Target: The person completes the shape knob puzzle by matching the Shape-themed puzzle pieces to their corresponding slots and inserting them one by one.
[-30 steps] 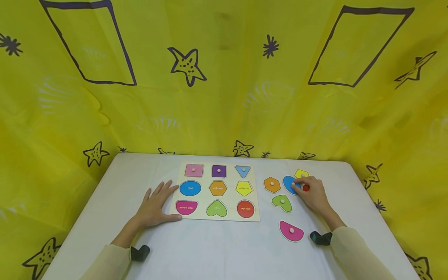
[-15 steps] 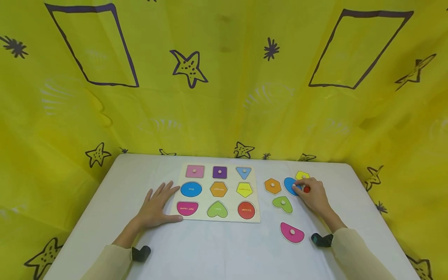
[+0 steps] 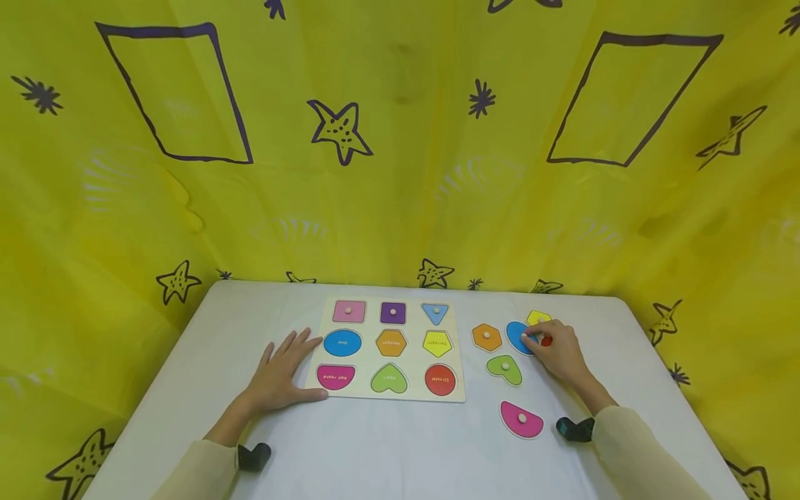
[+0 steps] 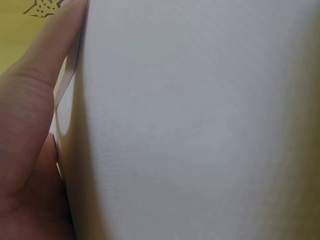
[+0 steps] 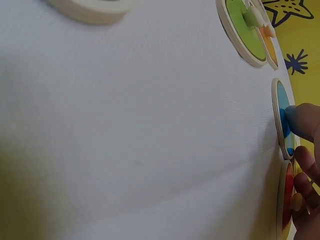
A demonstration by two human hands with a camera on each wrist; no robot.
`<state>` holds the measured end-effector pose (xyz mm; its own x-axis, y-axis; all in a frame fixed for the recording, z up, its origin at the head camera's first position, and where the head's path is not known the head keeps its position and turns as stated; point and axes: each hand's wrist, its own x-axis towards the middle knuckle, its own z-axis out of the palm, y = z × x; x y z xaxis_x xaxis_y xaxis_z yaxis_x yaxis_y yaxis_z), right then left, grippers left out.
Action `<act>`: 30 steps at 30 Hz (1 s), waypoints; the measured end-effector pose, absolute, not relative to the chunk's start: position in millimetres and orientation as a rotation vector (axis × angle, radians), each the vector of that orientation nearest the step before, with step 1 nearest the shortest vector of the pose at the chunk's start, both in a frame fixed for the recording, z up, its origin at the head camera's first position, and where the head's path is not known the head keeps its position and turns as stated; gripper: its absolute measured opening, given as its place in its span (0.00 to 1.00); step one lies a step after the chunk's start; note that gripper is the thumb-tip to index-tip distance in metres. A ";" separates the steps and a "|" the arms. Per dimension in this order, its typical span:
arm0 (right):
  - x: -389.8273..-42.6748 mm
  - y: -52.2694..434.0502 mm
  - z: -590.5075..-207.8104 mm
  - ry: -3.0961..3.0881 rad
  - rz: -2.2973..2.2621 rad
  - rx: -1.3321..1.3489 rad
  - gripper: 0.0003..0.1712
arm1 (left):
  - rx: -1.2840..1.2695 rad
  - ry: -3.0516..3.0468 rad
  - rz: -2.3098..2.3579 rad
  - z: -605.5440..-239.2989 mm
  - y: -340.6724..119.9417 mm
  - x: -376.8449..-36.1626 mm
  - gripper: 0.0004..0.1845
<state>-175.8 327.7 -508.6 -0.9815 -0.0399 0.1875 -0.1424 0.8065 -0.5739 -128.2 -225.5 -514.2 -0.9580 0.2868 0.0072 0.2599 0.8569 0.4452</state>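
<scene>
A wooden shape board lies mid-table, with square, purple and triangle pieces seated in its top row. My left hand rests flat and open on the white table, its thumb against the board's left front edge. To the right, my right hand curls over loose pieces, and its fingertips pinch at the knob of the blue oval piece. A red piece lies partly hidden under that hand.
Loose on the table near the right hand are an orange hexagon, a green heart, a yellow pentagon and a pink half round. Yellow star-printed cloth walls in the table on three sides.
Both hands stay where they were. Only the head view has tilted slightly, so everything sits a little lower in the picture.
</scene>
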 end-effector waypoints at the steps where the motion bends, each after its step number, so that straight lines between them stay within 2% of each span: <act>1: -175.8 327.5 -508.2 -2.830 0.914 0.147 0.12 | 0.437 2.969 0.699 -514.4 -225.4 -128.0 0.58; 20: -197.2 312.2 -463.4 -2.805 0.915 0.369 0.09 | 0.429 2.967 0.701 -516.5 -223.5 -128.8 0.58; 30: -210.6 281.8 -443.3 -2.804 0.989 0.411 0.11 | 0.428 2.975 0.694 -516.3 -224.8 -128.5 0.58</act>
<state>-210.6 281.8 -443.3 -0.9528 -0.2088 0.2202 -0.3008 0.7467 -0.5933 -128.5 -224.8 -516.3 -0.9599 0.2804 0.0076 0.2548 0.8603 0.4416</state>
